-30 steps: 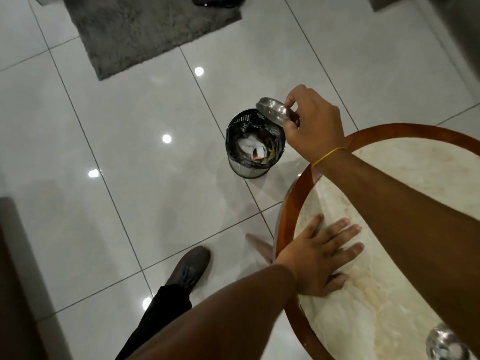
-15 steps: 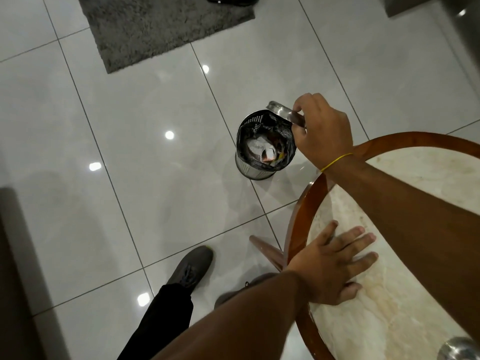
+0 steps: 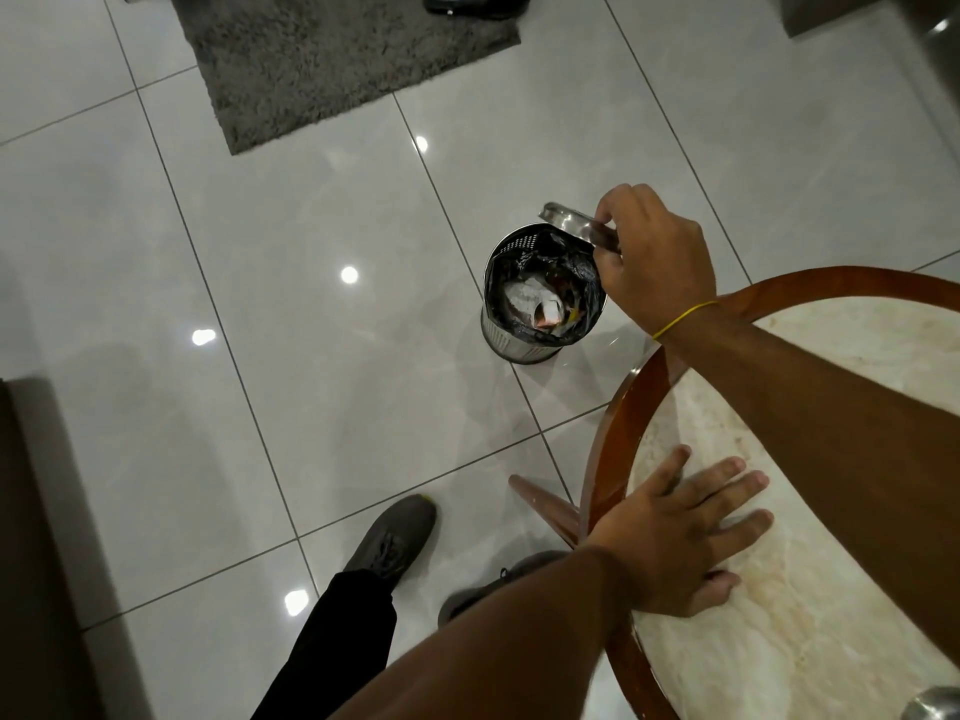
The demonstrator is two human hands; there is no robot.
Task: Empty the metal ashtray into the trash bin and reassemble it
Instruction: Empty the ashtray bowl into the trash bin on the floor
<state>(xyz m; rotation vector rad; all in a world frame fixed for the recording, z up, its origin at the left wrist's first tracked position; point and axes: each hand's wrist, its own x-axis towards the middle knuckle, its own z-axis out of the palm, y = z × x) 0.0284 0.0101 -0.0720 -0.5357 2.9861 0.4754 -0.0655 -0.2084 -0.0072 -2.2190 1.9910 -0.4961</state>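
My right hand [image 3: 657, 265] grips the shiny metal ashtray bowl [image 3: 569, 220], holding it tilted over the far rim of the trash bin [image 3: 511, 345]. The bin is a small perforated steel can with a black liner and paper scraps inside, standing on the tiled floor. My left hand [image 3: 685, 537] lies flat with spread fingers on the marble top of the round table [image 3: 608, 449]. A rounded metal piece [image 3: 935, 706], perhaps the ashtray's other part, shows at the bottom right corner of the table.
A grey rug [image 3: 337, 59] lies on the floor beyond the bin. My two shoes [image 3: 392, 535] stand beside a wooden table leg [image 3: 545, 509]. Dark furniture [image 3: 31, 537] runs along the left edge.
The ashtray bowl has tipped flatter and shifted toward the bin's far edge. The view has drifted slightly; my left hand has stayed flat on the table.
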